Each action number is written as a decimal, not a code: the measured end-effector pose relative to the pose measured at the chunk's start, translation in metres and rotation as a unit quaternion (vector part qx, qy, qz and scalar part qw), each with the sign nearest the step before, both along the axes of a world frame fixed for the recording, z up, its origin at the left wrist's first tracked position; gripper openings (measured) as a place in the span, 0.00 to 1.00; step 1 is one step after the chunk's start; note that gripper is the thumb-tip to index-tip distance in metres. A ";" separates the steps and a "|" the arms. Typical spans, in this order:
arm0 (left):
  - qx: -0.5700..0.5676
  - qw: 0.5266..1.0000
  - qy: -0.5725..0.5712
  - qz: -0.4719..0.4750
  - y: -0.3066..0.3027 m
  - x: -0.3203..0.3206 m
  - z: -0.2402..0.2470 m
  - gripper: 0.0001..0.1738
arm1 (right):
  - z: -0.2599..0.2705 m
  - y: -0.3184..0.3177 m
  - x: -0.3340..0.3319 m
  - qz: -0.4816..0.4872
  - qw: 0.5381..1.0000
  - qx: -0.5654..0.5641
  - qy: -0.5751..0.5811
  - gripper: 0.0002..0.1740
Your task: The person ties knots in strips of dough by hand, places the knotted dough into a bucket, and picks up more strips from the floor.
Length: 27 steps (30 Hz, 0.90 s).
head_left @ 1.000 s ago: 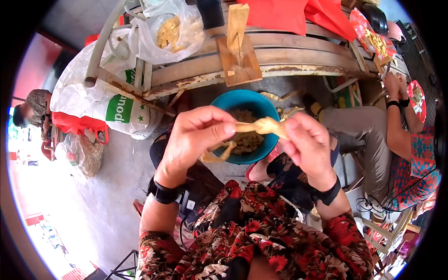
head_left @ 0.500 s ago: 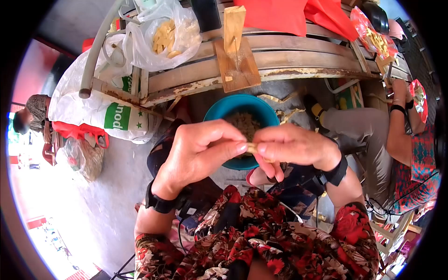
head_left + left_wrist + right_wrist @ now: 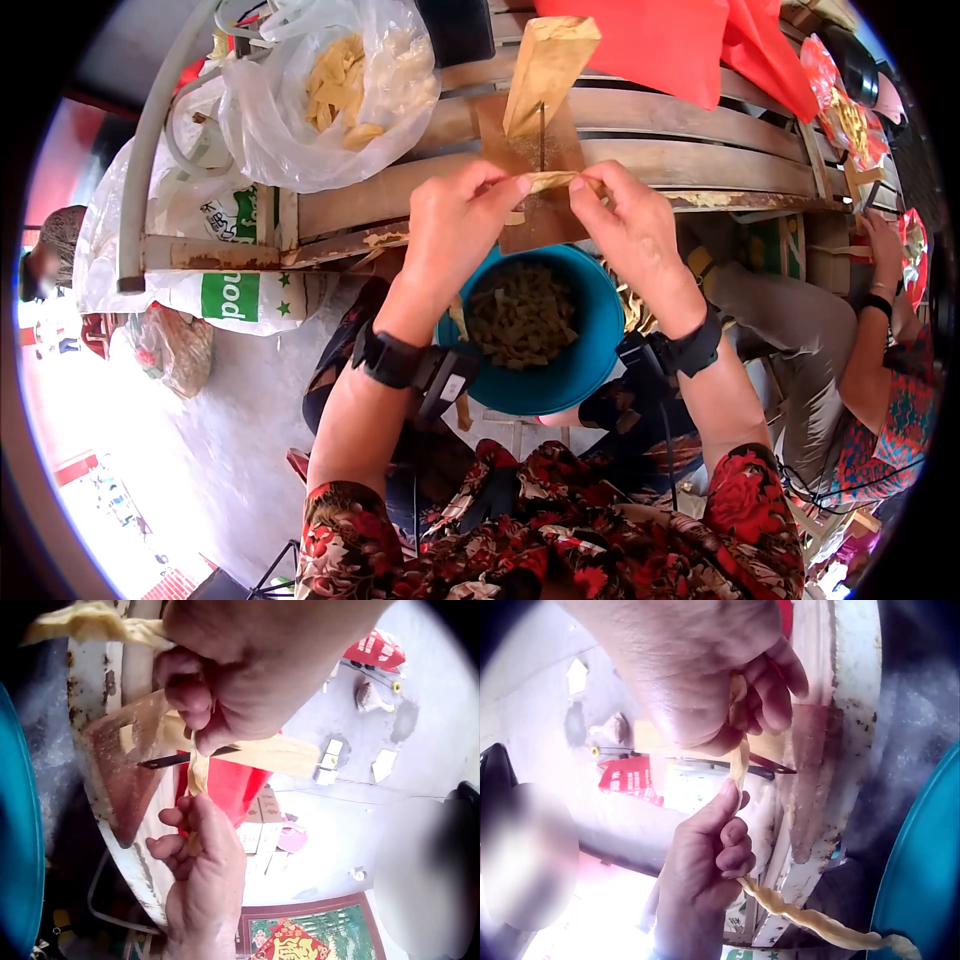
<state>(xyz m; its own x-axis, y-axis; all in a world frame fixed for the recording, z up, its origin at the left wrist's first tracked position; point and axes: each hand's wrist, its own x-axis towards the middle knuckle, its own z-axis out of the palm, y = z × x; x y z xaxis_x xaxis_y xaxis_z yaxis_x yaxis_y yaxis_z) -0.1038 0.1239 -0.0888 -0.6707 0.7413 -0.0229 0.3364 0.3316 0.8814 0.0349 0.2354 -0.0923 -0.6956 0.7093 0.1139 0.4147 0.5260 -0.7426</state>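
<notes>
A pale yellow, wrinkled, pliable strip point(image 3: 551, 181) is stretched between both hands. My left hand point(image 3: 452, 222) pinches one end between thumb and fingers, and my right hand point(image 3: 632, 222) pinches the other. The taut part crosses a thin dark upright blade point(image 3: 169, 760), fixed between a wooden block point(image 3: 548, 75) and a wooden base board point(image 3: 490, 125). From the left hand a long twisted tail point(image 3: 810, 916) of the strip hangs toward the teal tub point(image 3: 597, 385). Below the wrists, that tub holds many short cut pieces point(image 3: 520, 315) of similar material.
The slatted bench point(image 3: 680, 165) with a rusty front edge carries the stand, a plastic bag point(image 3: 395, 125) of yellow pieces and a red sheet point(image 3: 635, 45). White sacks point(image 3: 180, 300) stand at left. Another person's arm point(image 3: 870, 350) is at right.
Both hands have moved forward from over the tub to the blade. The strip, knotted a second ago and bunched between the fingers after that, is now pulled straight. The view has shifted toward the bench.
</notes>
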 end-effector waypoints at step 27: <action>0.138 0.910 -0.364 -0.144 -0.112 0.084 0.099 0.07 | 0.086 -0.118 0.095 0.067 0.913 -0.328 0.232 0.16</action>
<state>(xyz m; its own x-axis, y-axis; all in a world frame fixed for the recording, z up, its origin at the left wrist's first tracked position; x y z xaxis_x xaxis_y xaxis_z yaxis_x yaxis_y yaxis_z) -0.0199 0.0117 0.0107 -0.3285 0.9291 -0.1699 -0.3326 0.0546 0.9415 0.1302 0.1178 -0.0067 -0.7658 0.6430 0.0005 -0.0611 -0.0720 -0.9955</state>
